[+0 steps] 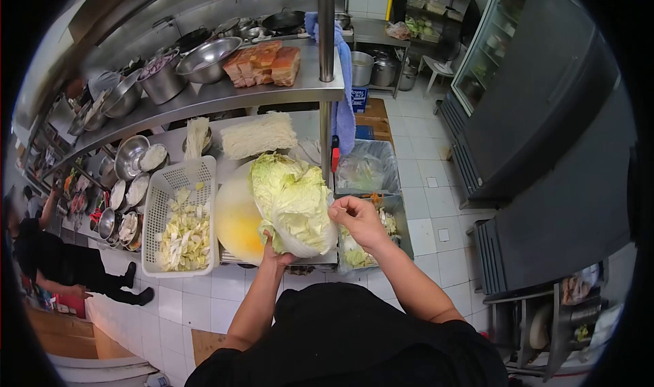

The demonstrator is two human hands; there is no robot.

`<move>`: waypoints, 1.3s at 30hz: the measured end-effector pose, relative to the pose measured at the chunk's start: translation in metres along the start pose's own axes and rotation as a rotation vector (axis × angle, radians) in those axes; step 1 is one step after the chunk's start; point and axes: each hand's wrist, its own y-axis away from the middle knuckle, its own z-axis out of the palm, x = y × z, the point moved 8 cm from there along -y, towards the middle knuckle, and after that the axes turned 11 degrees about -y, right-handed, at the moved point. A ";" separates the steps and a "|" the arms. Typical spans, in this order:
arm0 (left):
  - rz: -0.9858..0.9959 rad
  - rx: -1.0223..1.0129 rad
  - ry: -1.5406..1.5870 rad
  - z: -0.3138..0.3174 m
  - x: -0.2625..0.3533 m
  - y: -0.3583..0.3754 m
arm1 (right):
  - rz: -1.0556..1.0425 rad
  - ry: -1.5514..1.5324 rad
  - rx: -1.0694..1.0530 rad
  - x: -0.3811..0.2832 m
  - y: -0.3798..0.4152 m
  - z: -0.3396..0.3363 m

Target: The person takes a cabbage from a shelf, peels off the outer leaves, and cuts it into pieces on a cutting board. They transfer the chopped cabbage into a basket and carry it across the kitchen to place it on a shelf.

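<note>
A large pale green napa cabbage (pixel 293 203) is tilted up over a round white cutting board (pixel 238 213) with a yellow-orange stain. My left hand (pixel 276 251) grips the cabbage from below, its fingers partly hidden behind the leaves. My right hand (pixel 360 220) is at the cabbage's right edge, fingers curled and thumb and forefinger pinched together. Whatever is in that pinch is too small to make out. Left of the board stands a white perforated basket (pixel 151 217) with chopped cabbage pieces (pixel 185 240) in it.
Dried noodles (pixel 259 135) lie behind the board. Above, a steel shelf (pixel 231 99) carries pork belly slabs (pixel 262 65) and metal bowls. A red-handled tool (pixel 335 154) is near the shelf post. Bins (pixel 407 240) with scraps stand at the right. A person (pixel 68 257) is at far left.
</note>
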 end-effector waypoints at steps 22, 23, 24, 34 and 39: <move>0.098 0.073 0.199 0.014 0.013 -0.002 | -0.313 0.265 0.007 0.006 0.031 0.009; 0.103 0.006 0.248 0.020 0.014 -0.001 | -0.311 0.266 0.004 0.020 0.026 0.011; 0.105 0.009 0.248 0.011 0.008 -0.002 | -0.142 -0.099 0.019 0.042 0.019 0.007; 0.040 -0.084 0.405 0.043 0.008 -0.007 | 0.357 -1.036 -0.350 0.035 0.007 0.010; 0.130 -0.035 0.186 0.032 0.013 -0.001 | -0.192 -0.037 0.036 -0.064 0.008 0.008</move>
